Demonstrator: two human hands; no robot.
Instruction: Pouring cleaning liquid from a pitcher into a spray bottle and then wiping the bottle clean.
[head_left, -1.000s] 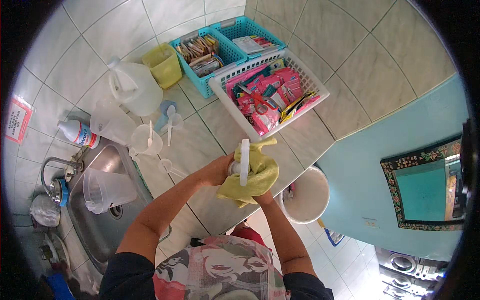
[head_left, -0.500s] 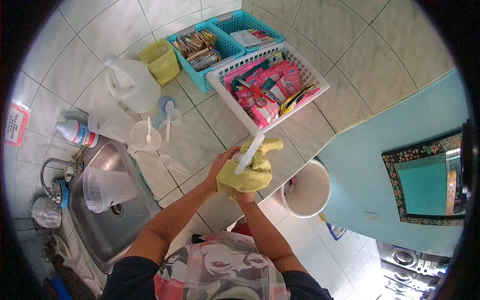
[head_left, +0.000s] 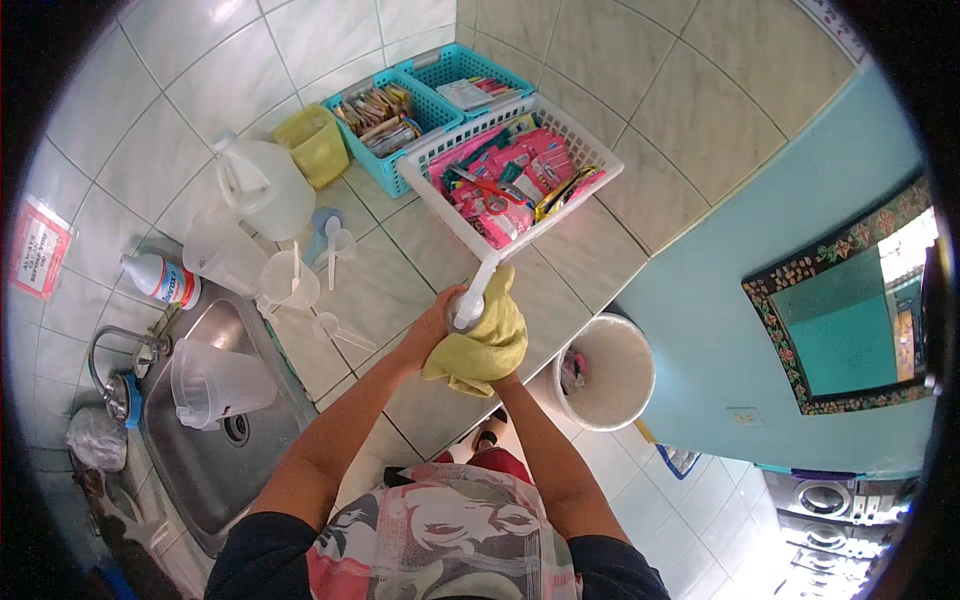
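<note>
Just over the counter's front edge, my left hand (head_left: 430, 333) is closed around the bowl end of a white long-handled scoop (head_left: 478, 292), whose handle points up and away. A yellow cloth (head_left: 490, 345) is wrapped over my right hand, and its folds press against the scoop. Only the wrist of my right hand (head_left: 507, 383) shows clearly; the fingers are under the cloth. Left of my hands, a clear measuring scoop (head_left: 327, 325) lies on the tiles. Farther back are a white spoon (head_left: 333, 240) and a clear cup (head_left: 290, 280) with a stick-like utensil inside.
A steel sink (head_left: 262, 440) holds a clear pitcher (head_left: 225, 385). Behind it stand a white-and-blue bottle (head_left: 160, 280) and a translucent jug (head_left: 265, 190). A white basket (head_left: 612, 170) of pink packets and red scissors adjoins teal baskets (head_left: 400, 175). A white bin (head_left: 640, 380) stands right of the counter.
The scoop has turned, its bowl end now showing beside my left hand. The cloth has been shifted and refolded around my right hand. The whole view has swung slightly.
</note>
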